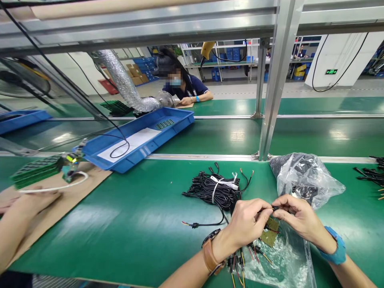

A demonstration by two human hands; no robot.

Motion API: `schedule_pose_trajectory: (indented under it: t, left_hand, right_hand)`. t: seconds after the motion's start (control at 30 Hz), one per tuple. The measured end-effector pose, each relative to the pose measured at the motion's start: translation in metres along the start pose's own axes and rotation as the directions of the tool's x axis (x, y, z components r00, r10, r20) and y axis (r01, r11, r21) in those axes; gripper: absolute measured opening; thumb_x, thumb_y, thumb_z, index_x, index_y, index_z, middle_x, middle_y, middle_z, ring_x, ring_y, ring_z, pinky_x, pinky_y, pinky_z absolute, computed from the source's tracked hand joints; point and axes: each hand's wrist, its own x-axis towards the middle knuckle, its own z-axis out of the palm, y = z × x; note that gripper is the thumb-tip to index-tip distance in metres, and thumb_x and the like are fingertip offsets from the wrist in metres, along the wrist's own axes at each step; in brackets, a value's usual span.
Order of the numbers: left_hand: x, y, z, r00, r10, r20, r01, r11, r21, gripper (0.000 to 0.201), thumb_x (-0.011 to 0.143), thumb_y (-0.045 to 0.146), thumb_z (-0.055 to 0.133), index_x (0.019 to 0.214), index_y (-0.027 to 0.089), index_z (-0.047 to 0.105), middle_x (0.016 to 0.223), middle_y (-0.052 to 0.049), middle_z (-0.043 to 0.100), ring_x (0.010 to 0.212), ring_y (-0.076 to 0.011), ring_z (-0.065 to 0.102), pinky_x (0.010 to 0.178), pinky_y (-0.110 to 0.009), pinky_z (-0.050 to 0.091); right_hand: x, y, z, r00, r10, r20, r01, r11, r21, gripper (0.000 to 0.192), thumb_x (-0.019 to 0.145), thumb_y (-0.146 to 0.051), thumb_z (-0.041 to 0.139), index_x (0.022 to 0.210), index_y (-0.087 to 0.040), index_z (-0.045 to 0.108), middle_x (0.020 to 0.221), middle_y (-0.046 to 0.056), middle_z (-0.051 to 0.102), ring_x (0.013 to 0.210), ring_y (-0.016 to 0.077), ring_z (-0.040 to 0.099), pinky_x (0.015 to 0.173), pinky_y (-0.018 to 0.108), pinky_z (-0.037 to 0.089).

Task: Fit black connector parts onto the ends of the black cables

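My left hand [250,222] is closed in a pinch on a thin black cable whose end points right. Fingertip to fingertip with it, my right hand [295,218] pinches a small black connector [275,208] at that cable's end. Just behind my left hand lies a bundle of black cables [214,188] tied with a white band. Under my hands is a clear plastic bag [285,260], with a yellowish square piece [270,232] on it. Several cable ends with red and yellow wires [238,264] lie below my left wrist.
A clear bag of black parts [306,176] sits behind my right hand, and more black cables [372,172] at the right edge. A blue tray [135,160] stands back left. At far left, another person's hands [33,202] rest near green trays [37,172]. A metal post [274,80] rises mid-bench.
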Motion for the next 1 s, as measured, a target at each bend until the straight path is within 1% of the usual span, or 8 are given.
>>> schedule_pose_trajectory:
  t: [0.17, 0.4, 0.53, 0.67, 0.77, 0.83, 0.93, 1.0]
  left_hand:
    - [-0.001, -0.002, 0.000, 0.999, 0.034, 0.007, -0.034, 0.999, 0.032, 0.020, 0.097, 0.022, 0.055, 0.085, 0.017, 0.070, 0.071, -0.003, 0.072, 0.057, -0.0118, 0.062, 0.056, -0.023, 0.043]
    - [-0.001, -0.005, -0.001, 0.999, 0.046, 0.028, -0.047, 0.998, 0.039, 0.018, 0.097, 0.020, 0.056, 0.085, 0.016, 0.069, 0.073, -0.003, 0.072, 0.060, -0.0123, 0.063, 0.058, -0.023, 0.043]
    - [0.001, -0.008, -0.001, 0.995, 0.080, 0.065, -0.083, 0.995, 0.050, 0.019, 0.098, 0.020, 0.054, 0.085, 0.016, 0.068, 0.075, -0.004, 0.072, 0.065, -0.0138, 0.064, 0.062, -0.025, 0.045]
    - [0.004, -0.008, -0.005, 0.990, 0.051, 0.135, -0.055, 0.998, 0.023, 0.020, 0.100, 0.021, 0.052, 0.088, 0.016, 0.067, 0.077, -0.005, 0.070, 0.070, -0.0155, 0.064, 0.066, -0.026, 0.048]
    - [0.007, -0.008, -0.011, 0.980, 0.016, 0.198, -0.004, 0.998, -0.058, 0.012, 0.093, 0.016, 0.056, 0.100, 0.015, 0.065, 0.089, -0.007, 0.070, 0.075, -0.0162, 0.065, 0.067, -0.026, 0.049]
    - [0.009, -0.010, -0.014, 0.975, -0.029, 0.218, 0.053, 0.993, -0.104, 0.017, 0.091, 0.014, 0.056, 0.107, 0.015, 0.061, 0.097, -0.008, 0.069, 0.080, -0.0166, 0.066, 0.069, -0.025, 0.051]
    - [0.010, -0.017, -0.012, 0.982, -0.088, 0.167, 0.103, 0.992, -0.079, 0.007, 0.094, 0.017, 0.053, 0.099, 0.016, 0.059, 0.091, -0.007, 0.068, 0.079, -0.0164, 0.065, 0.070, -0.026, 0.050]
    - [0.009, -0.023, -0.008, 0.989, -0.080, 0.126, 0.084, 0.996, -0.028, 0.009, 0.096, 0.020, 0.053, 0.090, 0.017, 0.059, 0.083, -0.005, 0.066, 0.075, -0.0157, 0.062, 0.068, -0.026, 0.047]
  right_hand:
    - [0.000, 0.000, -0.001, 0.994, -0.113, -0.010, 0.112, 0.988, -0.103, 0.024, 0.094, -0.044, 0.070, 0.093, -0.020, 0.074, 0.080, 0.004, 0.076, 0.068, 0.0169, 0.070, 0.065, 0.024, 0.057]
    - [-0.002, 0.002, -0.002, 0.985, -0.174, 0.006, 0.172, 0.973, -0.152, 0.011, 0.095, -0.033, 0.070, 0.097, -0.022, 0.072, 0.085, 0.004, 0.076, 0.074, 0.0172, 0.071, 0.069, 0.025, 0.057]
    - [0.001, 0.000, -0.002, 0.947, -0.317, 0.041, 0.320, 0.932, -0.168, 0.008, 0.097, -0.025, 0.067, 0.102, -0.022, 0.072, 0.090, 0.007, 0.076, 0.080, 0.0192, 0.072, 0.072, 0.028, 0.058]
    - [0.003, 0.000, -0.003, 0.914, -0.400, 0.062, 0.405, 0.895, -0.186, 0.012, 0.099, -0.025, 0.065, 0.105, -0.022, 0.075, 0.086, 0.008, 0.076, 0.074, 0.0193, 0.070, 0.066, 0.030, 0.057]
    - [0.004, 0.001, -0.004, 0.918, -0.396, 0.033, 0.395, 0.899, -0.189, 0.017, 0.099, -0.026, 0.064, 0.112, -0.023, 0.074, 0.088, 0.008, 0.076, 0.073, 0.0188, 0.070, 0.064, 0.029, 0.058]
    - [0.004, 0.000, -0.004, 0.935, -0.355, 0.025, 0.352, 0.912, -0.210, 0.020, 0.101, -0.025, 0.061, 0.116, -0.023, 0.072, 0.091, 0.008, 0.076, 0.076, 0.0192, 0.071, 0.066, 0.030, 0.058]
    - [0.004, 0.000, -0.002, 0.952, -0.303, 0.034, 0.302, 0.922, -0.244, 0.022, 0.103, -0.026, 0.056, 0.118, -0.023, 0.071, 0.094, 0.009, 0.075, 0.079, 0.0200, 0.071, 0.070, 0.031, 0.059]
    - [0.003, 0.000, 0.001, 0.953, -0.299, 0.039, 0.299, 0.920, -0.253, 0.022, 0.104, -0.025, 0.054, 0.117, -0.023, 0.071, 0.095, 0.009, 0.075, 0.082, 0.0201, 0.071, 0.072, 0.031, 0.059]
